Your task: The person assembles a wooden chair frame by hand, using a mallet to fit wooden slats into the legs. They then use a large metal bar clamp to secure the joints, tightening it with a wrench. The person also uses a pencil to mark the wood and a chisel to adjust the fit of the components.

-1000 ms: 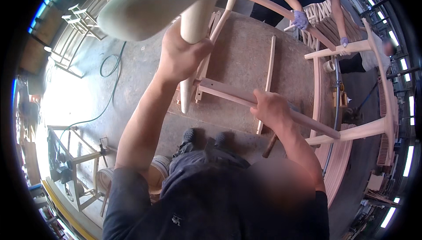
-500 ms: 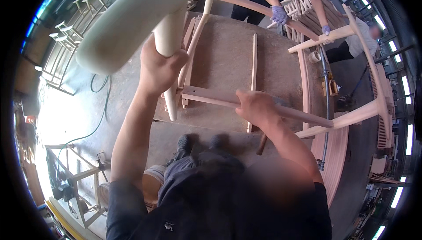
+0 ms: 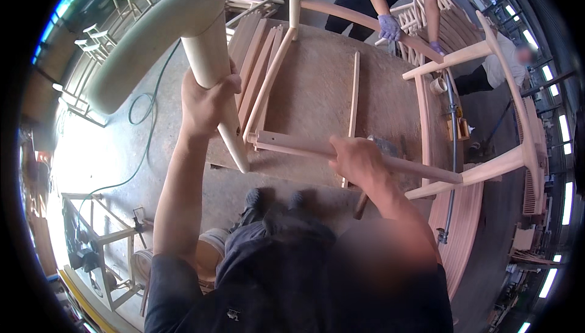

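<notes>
My left hand [image 3: 206, 102] is wrapped round a pale wooden chair leg [image 3: 204, 55], held tilted, with a broad curved armrest [image 3: 137, 49] at its top. A small dark hole shows low on the leg. My right hand [image 3: 358, 157] grips a pinkish wooden rail [image 3: 295, 144] from above. The rail's left end has a tenon, close beside the leg's hole with a slight gap. Its right end meets a chair frame [image 3: 490, 168] at the right. Across the table, a co-worker's gloved hand [image 3: 389, 28] holds a curved far rail [image 3: 341, 11].
A worktable [image 3: 317, 89] lies under the parts, with a long strip [image 3: 354, 101] and stacked boards [image 3: 251, 58] on it. Partly hidden behind my right arm is a tool with a brown handle [image 3: 361, 205]. A green hose [image 3: 146, 144] runs along the floor at left. Buckets [image 3: 212, 247] stand by my legs.
My left hand and the chair leg have shifted left, uncovering the leg's hole and the rail's tenon. My right hand has stayed on the rail, which has dropped slightly.
</notes>
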Demonstrator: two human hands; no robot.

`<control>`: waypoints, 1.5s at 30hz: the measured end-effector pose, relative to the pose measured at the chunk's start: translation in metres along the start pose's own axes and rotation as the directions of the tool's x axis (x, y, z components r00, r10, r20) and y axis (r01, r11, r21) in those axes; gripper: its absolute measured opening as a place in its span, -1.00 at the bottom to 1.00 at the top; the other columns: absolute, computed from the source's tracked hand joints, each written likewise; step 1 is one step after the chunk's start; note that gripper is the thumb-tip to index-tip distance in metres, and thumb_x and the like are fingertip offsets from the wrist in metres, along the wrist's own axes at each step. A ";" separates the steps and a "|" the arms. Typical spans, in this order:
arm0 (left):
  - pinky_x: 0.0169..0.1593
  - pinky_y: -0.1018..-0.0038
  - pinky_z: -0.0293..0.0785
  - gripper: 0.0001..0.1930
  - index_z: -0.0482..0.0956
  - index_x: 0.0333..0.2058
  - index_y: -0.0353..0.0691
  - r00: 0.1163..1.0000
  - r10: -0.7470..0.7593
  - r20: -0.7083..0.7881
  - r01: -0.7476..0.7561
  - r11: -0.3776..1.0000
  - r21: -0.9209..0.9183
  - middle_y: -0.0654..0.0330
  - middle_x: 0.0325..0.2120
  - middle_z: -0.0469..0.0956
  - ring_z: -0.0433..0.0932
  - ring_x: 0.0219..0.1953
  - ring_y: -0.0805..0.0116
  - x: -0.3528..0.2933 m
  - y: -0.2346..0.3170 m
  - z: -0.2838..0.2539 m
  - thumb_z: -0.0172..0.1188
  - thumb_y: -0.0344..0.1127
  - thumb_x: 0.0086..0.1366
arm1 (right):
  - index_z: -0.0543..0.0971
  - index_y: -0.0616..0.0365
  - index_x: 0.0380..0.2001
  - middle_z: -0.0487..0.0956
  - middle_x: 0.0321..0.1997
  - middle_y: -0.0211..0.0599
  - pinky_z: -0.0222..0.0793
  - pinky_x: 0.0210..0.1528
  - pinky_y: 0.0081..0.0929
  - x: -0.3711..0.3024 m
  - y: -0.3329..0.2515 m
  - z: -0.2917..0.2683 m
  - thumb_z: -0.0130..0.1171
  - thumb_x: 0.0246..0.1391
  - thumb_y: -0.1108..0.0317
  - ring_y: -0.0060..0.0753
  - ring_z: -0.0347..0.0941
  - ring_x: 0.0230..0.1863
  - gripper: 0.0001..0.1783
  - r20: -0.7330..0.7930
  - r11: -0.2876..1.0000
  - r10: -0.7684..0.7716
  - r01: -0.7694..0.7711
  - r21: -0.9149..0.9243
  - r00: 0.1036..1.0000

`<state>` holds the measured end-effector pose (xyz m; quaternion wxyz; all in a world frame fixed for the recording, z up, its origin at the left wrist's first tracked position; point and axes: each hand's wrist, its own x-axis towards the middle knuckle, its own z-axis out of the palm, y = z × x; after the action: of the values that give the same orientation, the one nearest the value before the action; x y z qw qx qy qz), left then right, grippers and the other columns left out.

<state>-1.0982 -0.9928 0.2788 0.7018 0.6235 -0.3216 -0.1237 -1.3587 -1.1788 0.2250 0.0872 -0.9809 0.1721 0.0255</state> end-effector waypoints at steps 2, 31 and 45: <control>-0.23 0.48 0.47 -0.77 0.58 -0.29 -0.30 0.999 -0.019 -0.029 0.018 1.000 -0.021 0.27 -0.44 0.57 0.53 -0.38 0.47 -0.004 0.003 0.000 0.35 -0.35 0.09 | 0.53 0.10 -0.32 0.64 -0.43 -0.09 0.54 -0.23 -0.05 0.001 -0.001 0.001 0.41 -0.05 0.24 0.08 0.64 -0.28 -0.70 0.009 1.000 -0.001 0.001 -0.023 1.000; -0.17 0.06 0.55 -0.84 0.60 -0.42 -0.29 0.644 -0.364 0.673 -0.534 0.417 0.736 -0.08 -0.48 0.61 0.64 -0.30 -0.12 -0.069 -0.046 0.199 0.18 -0.31 0.19 | 0.64 0.41 -0.10 0.68 -0.16 -0.20 0.44 -0.04 -0.47 -0.191 0.312 -0.134 0.52 0.01 0.22 -0.46 0.57 -0.16 -0.49 -0.700 0.691 0.712 -0.231 0.685 0.054; -0.24 0.19 0.59 -0.94 0.62 -0.38 -0.23 0.559 -0.503 0.659 -0.573 0.339 0.746 -0.01 -0.50 0.62 0.68 -0.37 0.06 -0.058 -0.027 0.201 0.22 -0.40 0.20 | 0.64 0.33 -0.37 0.67 -0.44 -0.27 0.50 -0.38 -0.53 -0.181 0.314 -0.129 0.42 0.03 0.36 -0.52 0.60 -0.47 -0.77 -0.728 0.727 0.686 0.049 0.685 0.005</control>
<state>-1.2581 -1.1248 0.2385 -0.0348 0.7547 -0.6320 -0.1723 -1.6337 -1.4325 0.3157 0.2092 -0.5904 0.4163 -0.6590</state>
